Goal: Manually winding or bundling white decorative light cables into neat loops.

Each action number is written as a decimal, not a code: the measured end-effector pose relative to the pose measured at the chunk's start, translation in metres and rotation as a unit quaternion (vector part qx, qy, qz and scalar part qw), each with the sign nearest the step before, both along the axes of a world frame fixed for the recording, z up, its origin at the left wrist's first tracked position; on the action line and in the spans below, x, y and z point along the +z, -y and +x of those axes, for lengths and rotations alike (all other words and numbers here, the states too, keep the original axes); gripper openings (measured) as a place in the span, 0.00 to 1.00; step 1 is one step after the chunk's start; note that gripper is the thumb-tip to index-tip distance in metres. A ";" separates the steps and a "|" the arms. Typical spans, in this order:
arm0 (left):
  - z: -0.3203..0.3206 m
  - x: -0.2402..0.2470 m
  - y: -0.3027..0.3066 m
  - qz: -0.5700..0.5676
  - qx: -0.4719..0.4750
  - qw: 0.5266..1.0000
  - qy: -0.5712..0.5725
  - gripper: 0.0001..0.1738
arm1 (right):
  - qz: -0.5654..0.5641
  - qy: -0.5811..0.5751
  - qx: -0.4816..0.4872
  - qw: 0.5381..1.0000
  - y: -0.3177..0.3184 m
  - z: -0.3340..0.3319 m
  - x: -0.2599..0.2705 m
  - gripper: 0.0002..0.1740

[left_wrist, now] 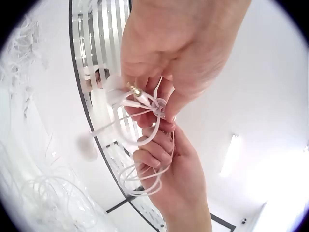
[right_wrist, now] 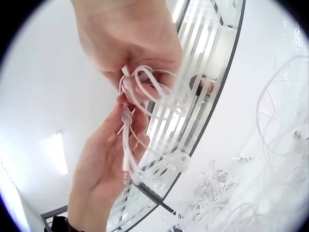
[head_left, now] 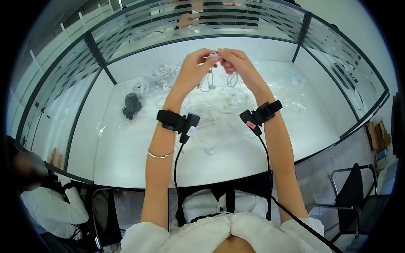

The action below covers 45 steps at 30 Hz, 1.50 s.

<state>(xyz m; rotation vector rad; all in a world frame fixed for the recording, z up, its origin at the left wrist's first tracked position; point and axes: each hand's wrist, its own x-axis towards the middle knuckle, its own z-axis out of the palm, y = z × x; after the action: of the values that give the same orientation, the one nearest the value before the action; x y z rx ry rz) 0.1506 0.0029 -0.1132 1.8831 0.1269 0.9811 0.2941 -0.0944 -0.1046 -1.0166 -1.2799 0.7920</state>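
White wired earphones (head_left: 212, 87) are held up in front of me, between both hands, above the far part of the table. My left hand (head_left: 196, 69) pinches the bunched cable near its gold-tipped plug (left_wrist: 136, 91). From that bunch an earbud (right_wrist: 181, 162) dangles beside the plug. Meeting it fingertip to fingertip, my right hand (head_left: 241, 66) grips the cable, with loose loops (left_wrist: 126, 181) hanging from its curled fingers. In the left wrist view a loop of cable crosses in front of the fingers. A small clear piece (left_wrist: 159, 107) shows at the pinched spot.
White cables (head_left: 162, 78) lie heaped at the table's back left, with more strands across the middle. A black object (head_left: 132, 106) sits on the left. Clear plastic bags (head_left: 291, 90) lie on the right. Low partitions (head_left: 253, 40) with striped glass enclose the table (head_left: 122, 164).
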 end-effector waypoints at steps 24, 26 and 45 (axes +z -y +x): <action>-0.159 0.089 0.002 0.183 0.502 0.746 0.398 0.12 | -0.089 0.238 -0.107 0.961 0.058 0.047 -0.045 0.17; -0.158 0.072 -0.034 0.162 0.520 0.762 0.349 0.15 | -0.114 0.224 -0.102 0.963 0.058 0.057 -0.049 0.17; -0.142 0.019 -0.104 0.174 0.406 0.890 -0.116 0.25 | -0.118 0.381 -0.136 0.907 0.060 0.048 -0.059 0.17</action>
<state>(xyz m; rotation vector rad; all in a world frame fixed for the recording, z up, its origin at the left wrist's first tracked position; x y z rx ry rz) 0.0083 0.1069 -0.0939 2.3239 1.0081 1.3808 0.3419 -0.1548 -0.1632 -1.7662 -1.6586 0.3271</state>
